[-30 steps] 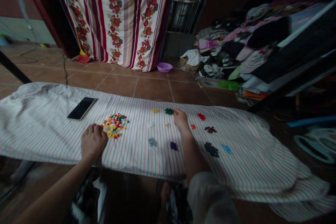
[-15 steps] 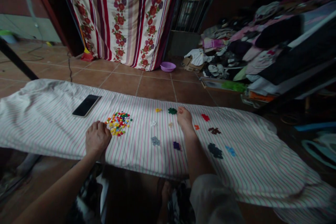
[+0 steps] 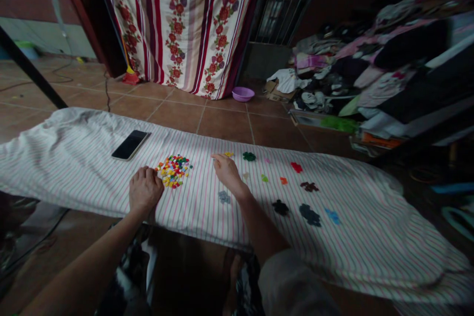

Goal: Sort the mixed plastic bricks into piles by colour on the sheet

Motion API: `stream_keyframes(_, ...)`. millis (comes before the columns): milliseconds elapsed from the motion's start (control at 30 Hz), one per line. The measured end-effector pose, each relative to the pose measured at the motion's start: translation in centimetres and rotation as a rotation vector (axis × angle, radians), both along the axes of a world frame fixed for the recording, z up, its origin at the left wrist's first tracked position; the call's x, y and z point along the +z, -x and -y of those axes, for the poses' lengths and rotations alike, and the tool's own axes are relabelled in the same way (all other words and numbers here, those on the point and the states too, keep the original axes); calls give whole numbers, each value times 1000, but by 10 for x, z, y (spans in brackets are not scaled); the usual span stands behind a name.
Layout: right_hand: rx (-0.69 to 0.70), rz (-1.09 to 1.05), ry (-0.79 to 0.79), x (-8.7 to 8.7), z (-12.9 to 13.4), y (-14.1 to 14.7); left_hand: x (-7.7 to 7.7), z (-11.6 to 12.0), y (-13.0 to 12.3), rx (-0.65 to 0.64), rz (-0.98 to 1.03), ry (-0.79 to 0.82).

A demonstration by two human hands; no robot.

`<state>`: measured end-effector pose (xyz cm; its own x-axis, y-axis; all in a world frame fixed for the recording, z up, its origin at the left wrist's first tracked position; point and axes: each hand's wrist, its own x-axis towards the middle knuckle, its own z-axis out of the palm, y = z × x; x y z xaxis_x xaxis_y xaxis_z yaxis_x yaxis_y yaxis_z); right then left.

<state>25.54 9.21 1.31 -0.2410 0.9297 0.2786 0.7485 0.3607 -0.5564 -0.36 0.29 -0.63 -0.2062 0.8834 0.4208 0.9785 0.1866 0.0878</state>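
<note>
A pile of tiny mixed-colour beads or bricks [image 3: 174,170] lies on the striped cloth [image 3: 196,207]. My left hand [image 3: 146,190] rests at the pile's left edge, fingers curled down and tips hidden. Right of the pile, my right hand [image 3: 227,173] is over the cloth, thumb and finger pinched; whatever they hold is too small to name. Just beyond that hand lie yellow pieces [image 3: 229,154], with grey pieces [image 3: 224,197] on its near side. Farther right are small groups of dark green [image 3: 249,156], red [image 3: 296,167], brown [image 3: 309,186] and black pieces [image 3: 280,207].
A phone [image 3: 131,145] lies on the cloth at the left. Dark grey [image 3: 310,215] and blue pieces [image 3: 332,216] sit at the right. Beyond the cloth are a tiled floor, a purple basin [image 3: 243,94], a floral curtain [image 3: 177,24] and heaped clothes [image 3: 355,64].
My right hand has moved left, from beside the dark green group to near the yellow pieces. My left hand stays by the pile. The view has shifted slightly.
</note>
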Motion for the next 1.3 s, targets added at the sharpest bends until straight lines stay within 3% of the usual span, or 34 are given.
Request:
stream_keyframes(300, 234, 151, 30, -11, 19, 42, -2, 0, 0, 7, 21, 1)
stream_keyframes(667, 381, 288, -66, -14, 30, 49, 0, 0, 0, -1, 42, 18)
stream_keyframes(1300, 203, 232, 36, -12, 24, 50, 2, 1, -2, -1, 59, -5)
